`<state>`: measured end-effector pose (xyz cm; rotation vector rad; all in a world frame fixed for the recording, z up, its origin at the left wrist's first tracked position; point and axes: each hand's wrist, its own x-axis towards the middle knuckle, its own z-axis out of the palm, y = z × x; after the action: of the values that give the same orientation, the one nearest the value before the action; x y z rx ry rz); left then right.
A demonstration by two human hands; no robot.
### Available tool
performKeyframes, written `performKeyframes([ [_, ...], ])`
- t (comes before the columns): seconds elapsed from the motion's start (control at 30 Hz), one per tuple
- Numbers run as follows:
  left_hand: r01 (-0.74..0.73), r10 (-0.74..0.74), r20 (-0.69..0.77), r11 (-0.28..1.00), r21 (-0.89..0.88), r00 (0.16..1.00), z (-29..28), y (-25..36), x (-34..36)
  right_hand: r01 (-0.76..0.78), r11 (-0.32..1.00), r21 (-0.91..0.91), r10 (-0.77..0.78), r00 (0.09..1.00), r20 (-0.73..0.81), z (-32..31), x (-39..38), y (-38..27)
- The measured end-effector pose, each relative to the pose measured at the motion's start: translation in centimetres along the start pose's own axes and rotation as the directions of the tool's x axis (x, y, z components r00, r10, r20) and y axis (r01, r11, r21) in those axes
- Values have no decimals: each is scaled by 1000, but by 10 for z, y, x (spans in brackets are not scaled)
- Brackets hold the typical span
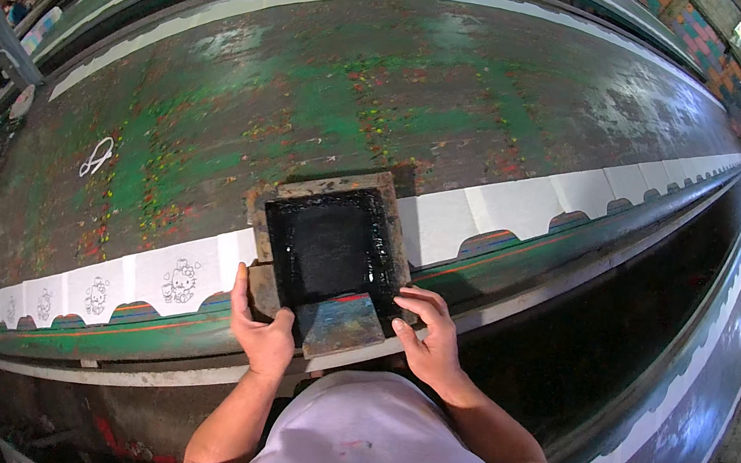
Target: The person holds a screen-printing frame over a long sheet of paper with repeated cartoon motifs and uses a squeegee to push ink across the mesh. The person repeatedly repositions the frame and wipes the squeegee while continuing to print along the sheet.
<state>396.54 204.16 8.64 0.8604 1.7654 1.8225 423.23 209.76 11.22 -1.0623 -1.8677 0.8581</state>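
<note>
I hold the wooden printing screen (328, 249) flat on a white fabric piece (436, 223). My left hand (264, 332) clamps its near left corner; my right hand (426, 336) rests curled on its near right edge. The squeegee (340, 320) lies at the screen's near side, inky, smeared. I judge printing is underway; next needs a firm, even pull. Left of the screen, printed pieces (178, 282) line the paint-spattered green table (316, 93).

- No packages, labels, signs or screens in view anywhere on the long table or around it.
- Nearest thing to a printed item: white fabric pieces (179, 282) in a row along the table's near edge, each with a small dark outline cartoon print.
- Top left background too blurred to tell any signage.
</note>
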Motion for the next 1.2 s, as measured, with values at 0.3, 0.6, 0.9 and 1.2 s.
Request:
performKeyframes([
  [0.3, 41, -33, 49, 983, -176, 998, 136, -4, -43, 10, 1000, -16, -10, 999, -33, -111, 11, 73],
  [0.6, 65, -64, 21, 997, -52, 998, 178, -1, -53, 35, 999, -19, -34, 997, 65, -162, 20, 105],
  [0.9, 136, -134, 39, 989, -61, 990, 182, 2, -49, 36, 996, -83, -33, 999, 35, -157, 23, 102],
  [1.2, -212, 181, 119, 912, 350, 976, 171, 36, -45, 439, 865, -242, -291, 832, 472, -164, 52, 52],
])
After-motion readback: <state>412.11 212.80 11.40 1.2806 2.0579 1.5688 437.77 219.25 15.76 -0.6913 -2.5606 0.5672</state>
